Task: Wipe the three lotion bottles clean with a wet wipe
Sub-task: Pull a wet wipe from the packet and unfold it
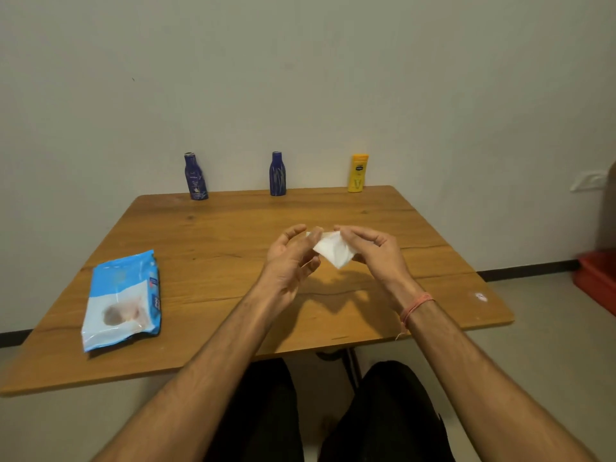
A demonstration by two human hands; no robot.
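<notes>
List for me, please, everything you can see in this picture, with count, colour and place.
lotion bottles: 3, two dark blue and one yellow, upright along the table's far edge
wet wipe: 1, white, held between both hands above the table
wipes pack: 1, blue and white, lying near the left edge
table: 1, brown wood
red object: 1, on the floor, far right
left hand: 1, holds the wipe
right hand: 1, pinches the wipe, orange thread at the wrist
</notes>
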